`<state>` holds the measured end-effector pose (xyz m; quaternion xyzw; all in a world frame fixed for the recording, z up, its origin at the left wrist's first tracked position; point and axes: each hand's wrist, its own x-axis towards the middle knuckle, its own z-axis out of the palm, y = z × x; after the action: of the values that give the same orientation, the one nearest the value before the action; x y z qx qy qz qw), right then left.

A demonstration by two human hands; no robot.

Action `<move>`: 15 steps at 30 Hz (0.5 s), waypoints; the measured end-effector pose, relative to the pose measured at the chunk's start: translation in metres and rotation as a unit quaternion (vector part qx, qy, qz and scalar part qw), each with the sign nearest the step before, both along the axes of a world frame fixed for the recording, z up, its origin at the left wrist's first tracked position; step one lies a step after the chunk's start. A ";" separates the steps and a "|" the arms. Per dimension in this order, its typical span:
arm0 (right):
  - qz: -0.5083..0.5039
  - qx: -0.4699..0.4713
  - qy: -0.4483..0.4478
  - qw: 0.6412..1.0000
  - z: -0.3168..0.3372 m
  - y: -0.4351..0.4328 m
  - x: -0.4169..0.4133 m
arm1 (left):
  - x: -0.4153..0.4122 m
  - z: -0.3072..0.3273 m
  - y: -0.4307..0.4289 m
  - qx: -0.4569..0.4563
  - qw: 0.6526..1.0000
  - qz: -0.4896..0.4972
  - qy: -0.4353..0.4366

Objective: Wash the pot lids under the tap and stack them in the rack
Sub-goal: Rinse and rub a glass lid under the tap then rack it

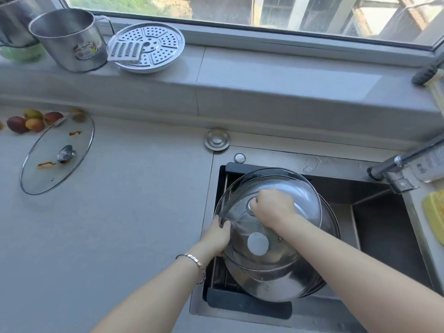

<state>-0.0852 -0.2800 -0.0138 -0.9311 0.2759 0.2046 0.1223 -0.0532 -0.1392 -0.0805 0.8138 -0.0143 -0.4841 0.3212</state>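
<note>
My right hand has its fingers curled round the knob of the glass lid, and my left hand pinches the rim. Under my fingers, steel lids lie stacked in the sink. If the glass is wet, it may slip and knock the stack. A stained lid waits on the bench, far left of my fingers.

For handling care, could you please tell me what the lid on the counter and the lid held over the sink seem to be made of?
Counter lid: clear glass, the worktop shows through; shiny metal rim and knob. Held lid: probably glass too, transparent with a metal rim band.
</note>
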 end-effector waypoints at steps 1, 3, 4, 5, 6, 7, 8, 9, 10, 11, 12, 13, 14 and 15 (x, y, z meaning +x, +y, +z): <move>-0.005 0.002 -0.005 1.000 -0.001 0.001 -0.001 | 0.000 0.001 0.001 0.016 1.000 -0.023 -0.012; -0.005 0.001 -0.009 1.000 -0.002 0.002 -0.001 | 0.003 -0.001 0.003 0.060 0.994 -0.083 -0.033; 0.000 -0.002 -0.007 1.000 -0.001 0.002 0.000 | 0.005 -0.001 0.004 0.082 0.990 -0.105 -0.038; 0.009 -0.006 -0.006 1.000 0.000 0.003 0.000 | 0.007 0.000 0.005 0.094 0.988 -0.116 -0.034; 0.023 -0.012 -0.005 1.000 0.001 0.004 0.001 | 0.008 0.002 0.006 0.099 0.987 -0.120 -0.031; 0.036 -0.018 -0.004 0.999 0.002 0.005 0.001 | 0.009 0.003 0.006 0.099 0.988 -0.117 -0.029; 0.045 -0.023 -0.004 0.999 0.003 0.005 0.000 | 0.010 0.004 0.007 0.095 0.989 -0.110 -0.028; 0.049 -0.027 -0.006 0.998 0.004 0.005 -0.002 | 0.009 0.005 0.007 0.091 0.991 -0.098 -0.023; 0.051 -0.035 -0.010 0.998 0.005 0.004 -0.004 | 0.008 0.006 0.007 0.085 0.993 -0.081 -0.018; 0.053 -0.047 -0.018 0.997 0.006 0.003 -0.007 | 0.006 0.006 0.008 0.079 0.995 -0.061 -0.009; 0.052 -0.060 -0.031 0.996 0.006 0.000 -0.011 | 0.003 0.007 0.008 0.075 0.996 -0.043 0.001; 0.048 -0.070 -0.044 0.995 0.006 -0.004 -0.015 | 0.000 0.009 0.007 0.075 0.997 -0.030 0.010; 0.037 -0.073 -0.052 0.995 0.005 -0.008 -0.021 | -0.004 0.010 0.006 0.077 0.997 -0.023 0.012; 0.024 -0.076 -0.059 0.995 0.004 -0.014 -0.027 | -0.007 0.012 0.005 0.080 0.997 -0.019 0.010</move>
<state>-0.1126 -0.2937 -0.0100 -0.9546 0.2603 0.1307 0.0624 -0.0602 -0.1340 -0.0685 0.8315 0.0121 -0.4980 0.2457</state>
